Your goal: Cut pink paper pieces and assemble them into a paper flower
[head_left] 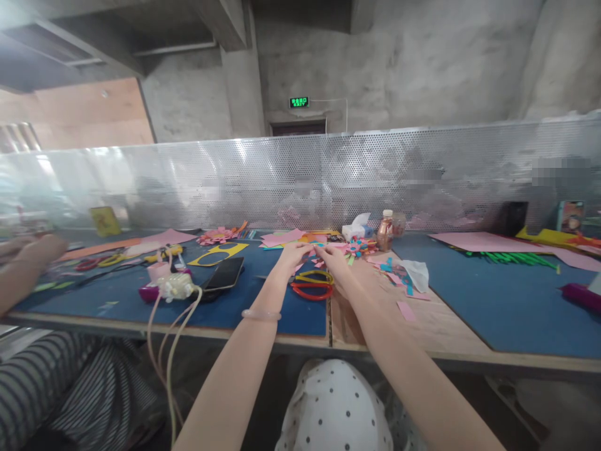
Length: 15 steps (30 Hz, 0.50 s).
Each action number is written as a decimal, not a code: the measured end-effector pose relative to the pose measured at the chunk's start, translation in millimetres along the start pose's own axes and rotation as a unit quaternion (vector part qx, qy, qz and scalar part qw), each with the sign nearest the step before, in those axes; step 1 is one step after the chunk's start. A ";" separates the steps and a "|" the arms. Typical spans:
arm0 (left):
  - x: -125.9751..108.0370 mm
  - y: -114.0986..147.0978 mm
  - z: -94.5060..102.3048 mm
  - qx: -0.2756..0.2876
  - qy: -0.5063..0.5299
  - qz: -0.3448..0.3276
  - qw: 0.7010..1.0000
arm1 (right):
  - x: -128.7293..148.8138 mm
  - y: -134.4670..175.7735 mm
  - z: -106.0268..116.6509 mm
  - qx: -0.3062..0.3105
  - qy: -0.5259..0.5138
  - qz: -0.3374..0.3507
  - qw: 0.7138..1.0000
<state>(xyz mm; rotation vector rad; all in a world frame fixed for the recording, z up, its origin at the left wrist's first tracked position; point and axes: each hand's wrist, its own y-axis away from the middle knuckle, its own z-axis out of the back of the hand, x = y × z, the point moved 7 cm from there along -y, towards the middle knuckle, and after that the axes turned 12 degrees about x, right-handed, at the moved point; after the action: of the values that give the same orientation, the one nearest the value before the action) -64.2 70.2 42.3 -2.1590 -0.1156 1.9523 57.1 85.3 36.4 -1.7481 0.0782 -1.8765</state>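
Observation:
My left hand [295, 254] and my right hand [330, 255] meet over the table, fingertips pinched close together. A small bit of something, perhaps coloured paper, shows between them, too small to make out. Just below the hands lies a pair of scissors [312, 295] with red and yellow handles, its blades pointing left under my left wrist. Pink and orange paper sheets [287, 237] lie behind my left hand. Beside my right hand sit paper flowers [360, 247] in pink, blue and red, with paper scraps [393, 268] to their right.
Left are a black phone [226, 274], a power strip [176, 285] with hanging cords, and yellow paper with round holes [218, 254]. A bottle [385, 230] and tissue pack [357, 229] stand at the back. Another person's arm [32, 263] reaches in far left. A perforated metal screen [263, 181] closes the back.

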 end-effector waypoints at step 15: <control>0.2 -4.4 4.8 0.013 -0.118 -0.010 0.993 | -1.7 0.1 3.2 0.003 -0.022 -0.004 1.000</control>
<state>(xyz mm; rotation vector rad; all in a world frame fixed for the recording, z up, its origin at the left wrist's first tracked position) -68.5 75.1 42.7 -1.8955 -0.1505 2.1783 60.1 87.0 35.3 -1.7882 0.0482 -1.8407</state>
